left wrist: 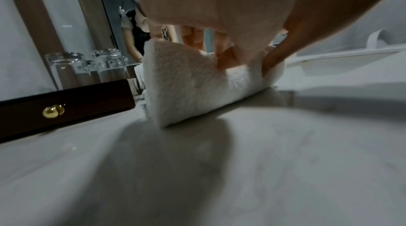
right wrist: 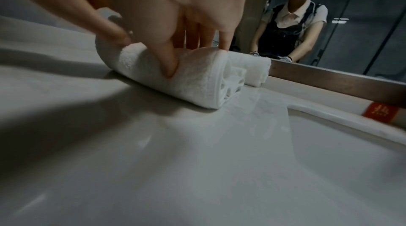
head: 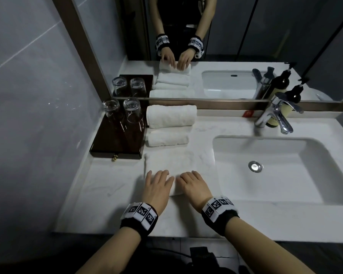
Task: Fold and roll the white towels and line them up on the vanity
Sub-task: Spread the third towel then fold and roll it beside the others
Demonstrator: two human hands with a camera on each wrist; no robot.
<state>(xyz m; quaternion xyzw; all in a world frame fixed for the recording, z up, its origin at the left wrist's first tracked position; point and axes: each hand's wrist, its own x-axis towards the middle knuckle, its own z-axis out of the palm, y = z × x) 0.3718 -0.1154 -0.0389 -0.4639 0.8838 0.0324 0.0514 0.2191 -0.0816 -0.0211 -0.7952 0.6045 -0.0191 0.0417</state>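
A folded white towel (head: 176, 163) lies flat on the marble vanity (head: 111, 184), left of the sink, and its near end is rolled up. My left hand (head: 158, 184) and right hand (head: 192, 184) sit side by side on that roll. In the wrist views the roll (left wrist: 186, 83) (right wrist: 197, 80) is held with fingers over its top and thumbs pressed into its near side, by the left hand (left wrist: 230, 50) and the right hand (right wrist: 197, 56). Two finished rolls lie behind it: a small one (head: 167, 138) and a larger one (head: 171, 116) against the mirror frame.
A dark wooden tray (head: 115, 149) with two upturned glasses (head: 131, 109) stands left of the towels. The sink basin (head: 275, 169) and chrome faucet (head: 275, 113) are to the right, with a bottle behind the faucet. A mirror (head: 226, 36) runs along the back.
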